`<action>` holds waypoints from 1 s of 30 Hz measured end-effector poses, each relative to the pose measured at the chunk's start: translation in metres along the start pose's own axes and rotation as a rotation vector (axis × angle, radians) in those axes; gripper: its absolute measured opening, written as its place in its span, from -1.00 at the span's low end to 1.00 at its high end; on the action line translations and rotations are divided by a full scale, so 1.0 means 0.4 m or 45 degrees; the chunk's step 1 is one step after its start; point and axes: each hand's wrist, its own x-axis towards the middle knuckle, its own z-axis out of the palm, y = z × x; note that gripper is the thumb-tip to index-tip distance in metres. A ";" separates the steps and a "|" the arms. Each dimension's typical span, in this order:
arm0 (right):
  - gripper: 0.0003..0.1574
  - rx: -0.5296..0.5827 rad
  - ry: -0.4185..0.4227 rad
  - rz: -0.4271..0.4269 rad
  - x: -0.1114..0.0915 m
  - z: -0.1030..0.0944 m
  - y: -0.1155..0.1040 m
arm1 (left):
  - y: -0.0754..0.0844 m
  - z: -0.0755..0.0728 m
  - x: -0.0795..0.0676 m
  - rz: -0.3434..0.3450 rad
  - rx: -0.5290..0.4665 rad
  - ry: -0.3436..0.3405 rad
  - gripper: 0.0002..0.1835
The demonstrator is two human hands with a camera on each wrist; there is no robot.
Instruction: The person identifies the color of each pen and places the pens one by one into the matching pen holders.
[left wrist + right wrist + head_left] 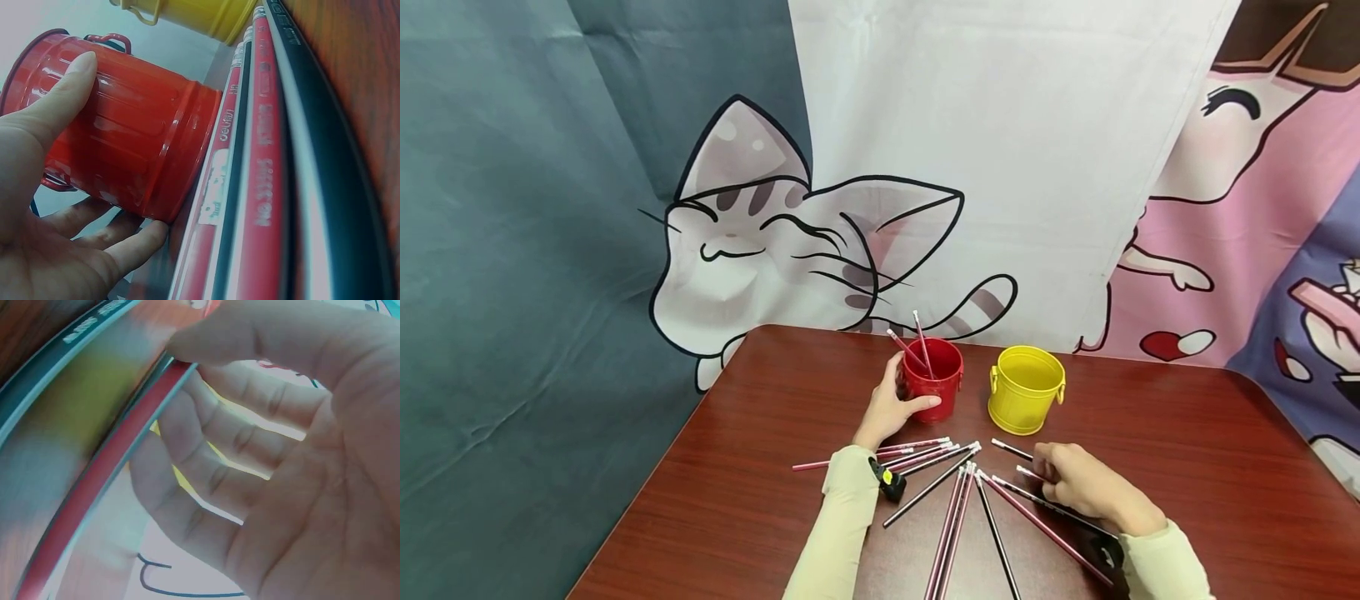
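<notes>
My left hand (886, 408) grips a red bucket (943, 390), with the thumb along its near side and the fingers spread round the other side. Two pink pencils (922, 346) lean inside that bucket, their eraser ends above the rim. At the right, my right hand (1088, 483) pinches a red pencil (107, 469) between thumb and forefinger, low over the table. Its white-tipped end shows left of the fingers in the head view. Black pencils lie close about this hand, one (1011, 448) just beyond it and one (1037, 497) on its near side.
A yellow bucket (1026, 400) with side handles stands right of the red one. Several pink and black pencils lie fanned out on the brown table (730, 492), including a black pencil (998, 537) at the front. A printed cloth (1037, 167) hangs behind the table.
</notes>
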 end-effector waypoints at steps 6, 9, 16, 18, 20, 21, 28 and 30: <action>-0.75 0.027 0.066 -0.022 0.003 -0.017 -0.015 | -0.055 0.009 0.019 -0.020 0.010 0.033 -0.07; -0.74 0.079 0.120 -0.031 0.002 -0.026 -0.023 | -0.083 0.014 0.029 -0.022 0.031 0.051 -0.07; -0.64 0.159 0.316 -0.062 -0.001 -0.041 -0.038 | -0.088 0.014 0.031 0.010 0.035 0.064 -0.07; -0.64 0.176 0.369 -0.071 -0.003 -0.045 -0.042 | -0.088 0.015 0.032 0.009 0.038 0.063 -0.07; -0.64 0.206 0.414 -0.073 -0.005 -0.050 -0.045 | -0.087 0.016 0.032 0.004 0.041 0.061 -0.07; -0.64 0.216 0.435 -0.080 -0.006 -0.053 -0.046 | -0.086 0.016 0.032 0.001 0.043 0.060 -0.07; -0.62 0.250 0.558 -0.080 -0.010 -0.066 -0.055 | -0.041 0.010 0.015 0.001 -0.004 0.037 -0.06; -0.64 0.256 0.594 -0.069 -0.010 -0.070 -0.062 | -0.018 0.006 0.006 0.007 -0.025 0.024 -0.07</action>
